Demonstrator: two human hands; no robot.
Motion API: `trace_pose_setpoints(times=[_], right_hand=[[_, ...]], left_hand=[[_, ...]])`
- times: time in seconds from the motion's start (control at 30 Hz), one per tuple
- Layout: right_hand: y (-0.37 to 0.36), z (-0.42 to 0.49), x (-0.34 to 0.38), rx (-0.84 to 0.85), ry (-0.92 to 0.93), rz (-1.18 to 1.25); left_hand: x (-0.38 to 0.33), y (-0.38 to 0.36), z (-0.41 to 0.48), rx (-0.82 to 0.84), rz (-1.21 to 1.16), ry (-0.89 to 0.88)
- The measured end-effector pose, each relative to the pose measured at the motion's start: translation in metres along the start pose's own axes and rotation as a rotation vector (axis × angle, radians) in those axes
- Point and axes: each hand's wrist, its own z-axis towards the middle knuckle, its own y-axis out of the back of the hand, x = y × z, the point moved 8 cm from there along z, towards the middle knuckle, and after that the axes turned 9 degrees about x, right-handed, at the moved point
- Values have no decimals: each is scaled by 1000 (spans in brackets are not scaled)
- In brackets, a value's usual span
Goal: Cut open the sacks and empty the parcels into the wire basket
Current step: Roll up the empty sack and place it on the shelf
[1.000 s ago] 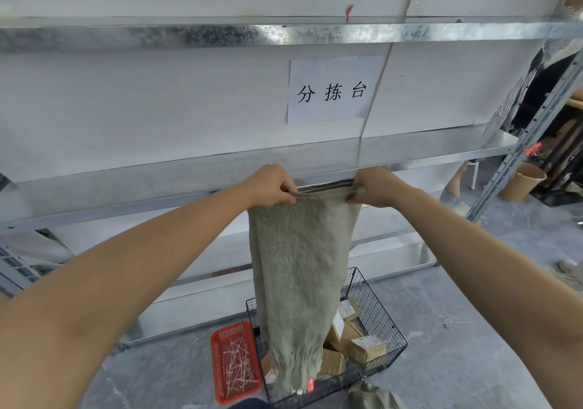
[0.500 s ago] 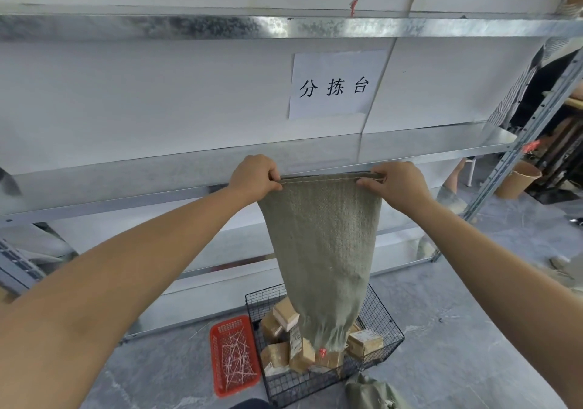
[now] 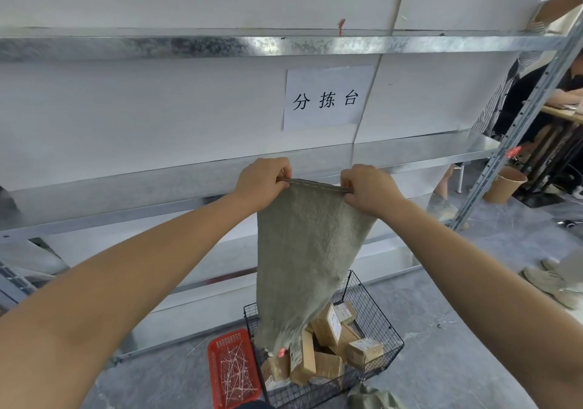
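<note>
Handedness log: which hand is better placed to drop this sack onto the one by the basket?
Likely the right hand: it grips the sack on the side where the crumpled sack lies, right of the wire basket.

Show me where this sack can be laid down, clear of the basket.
Bare floor right of the basket, up to the shoes; bare floor left of the red tray; the long shelf behind the sack. Crowded: the basket, heaped with parcels, the red tray close on its left, a second sack in front of it.
</note>
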Motion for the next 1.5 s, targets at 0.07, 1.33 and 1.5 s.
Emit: trace_pose_setpoints(times=[0.07,1.33,1.5], right_hand=[[1,-3,6,-97,25,36],[-6,-33,52,-470,291,-200],[-6,-36,58,-525,397,-146]], left_hand=[[-5,6,-5,-55,171,-41],[-49,-16,-45,-169,838,-414],[-47,-17,-36,104,749,-167]])
